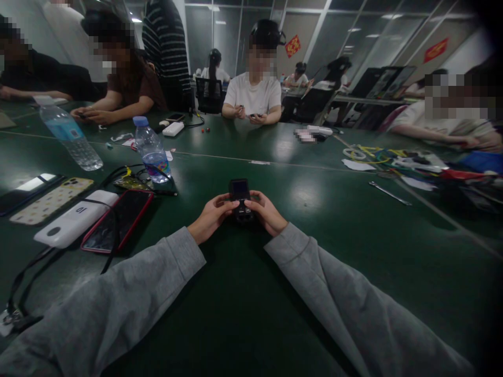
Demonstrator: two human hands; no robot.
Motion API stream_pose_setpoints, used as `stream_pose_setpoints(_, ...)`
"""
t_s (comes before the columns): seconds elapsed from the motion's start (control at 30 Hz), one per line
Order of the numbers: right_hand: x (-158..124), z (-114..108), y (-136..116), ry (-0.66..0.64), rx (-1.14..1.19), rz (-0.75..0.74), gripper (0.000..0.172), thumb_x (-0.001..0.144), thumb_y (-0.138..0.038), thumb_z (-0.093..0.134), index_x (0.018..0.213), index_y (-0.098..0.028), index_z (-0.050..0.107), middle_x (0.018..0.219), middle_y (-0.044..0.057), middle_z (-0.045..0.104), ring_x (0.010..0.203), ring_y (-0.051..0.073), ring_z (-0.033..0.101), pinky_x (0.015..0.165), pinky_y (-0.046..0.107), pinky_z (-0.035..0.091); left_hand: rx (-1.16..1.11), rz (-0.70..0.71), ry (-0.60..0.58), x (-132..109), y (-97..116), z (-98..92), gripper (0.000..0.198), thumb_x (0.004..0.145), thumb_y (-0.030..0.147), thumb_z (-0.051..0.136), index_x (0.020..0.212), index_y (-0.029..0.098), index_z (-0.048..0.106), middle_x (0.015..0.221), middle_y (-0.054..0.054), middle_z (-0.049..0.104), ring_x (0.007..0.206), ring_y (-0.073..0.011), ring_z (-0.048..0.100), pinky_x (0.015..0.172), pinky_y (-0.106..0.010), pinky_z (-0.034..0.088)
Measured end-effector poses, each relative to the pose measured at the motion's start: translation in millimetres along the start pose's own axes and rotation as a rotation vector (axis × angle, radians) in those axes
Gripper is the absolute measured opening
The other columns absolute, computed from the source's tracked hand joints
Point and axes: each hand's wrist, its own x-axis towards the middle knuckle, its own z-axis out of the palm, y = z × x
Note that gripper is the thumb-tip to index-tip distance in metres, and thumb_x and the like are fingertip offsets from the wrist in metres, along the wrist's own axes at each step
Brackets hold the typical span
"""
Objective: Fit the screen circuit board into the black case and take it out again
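Between both my hands is a small black handheld device (239, 188), with a dark screen at its upper end and small buttons below. My left hand (215, 213) grips its left side, the thumb lying across the front by the buttons. From the right, my right hand (267, 212) closes on the other side, its thumb also by the buttons. The device is tilted so that its screen faces me, just over or on the green table (231, 303); I cannot tell whether it touches. The fingers behind it are partly hidden.
Left of my hands lie a red-edged phone (120, 220), a white power bank (76, 217), a patterned phone case (53, 200) and black cables. Two water bottles (154, 157) stand beyond. A wrench (389, 193) and tangled cables (377, 155) lie right. Several people sit around.
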Motion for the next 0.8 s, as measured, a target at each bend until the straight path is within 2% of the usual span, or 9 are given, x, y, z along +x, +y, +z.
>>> stream_pose_setpoints(0.17,-1.7,2.5,-1.6,-0.01,0.028,-0.006,0.054,0.063,-0.041,0.084,0.105,-0.024,0.054,0.091,0.0,0.066,0.086,0.019,0.065,0.085,0.038,0.051,-0.038,0.01,-0.012,3.6,-1.3,-0.5,0.055,0.065,0.013,0.085,0.114,0.015,0.06,0.106,-0.006,0.068,0.09,-0.0107,0.065,0.083,-0.024,0.048)
stream_pose_setpoints(0.5,-2.5,5.4,-4.3,0.001,0.063,-0.016,0.053,0.061,-0.036,0.086,0.107,-0.021,0.064,0.101,0.004,0.071,0.098,0.021,0.065,0.097,0.039,0.047,-0.043,0.058,-0.017,2.8,-3.0,-2.2,0.06,0.064,0.011,0.085,0.114,0.019,0.054,0.1,-0.003,0.067,0.093,-0.0137,0.065,0.092,-0.03,0.047)
stream_pose_setpoints(0.8,-1.8,4.9,-3.7,0.007,0.043,-0.015,0.05,0.061,-0.037,0.085,0.104,-0.019,0.068,0.098,0.005,0.072,0.094,0.02,0.065,0.096,0.038,0.046,-0.034,0.08,-0.003,0.1,-2.9,4.1,0.056,0.063,0.009,0.084,0.108,0.017,0.053,0.098,-0.004,0.067,0.094,-0.0151,0.064,0.098,-0.035,0.044)
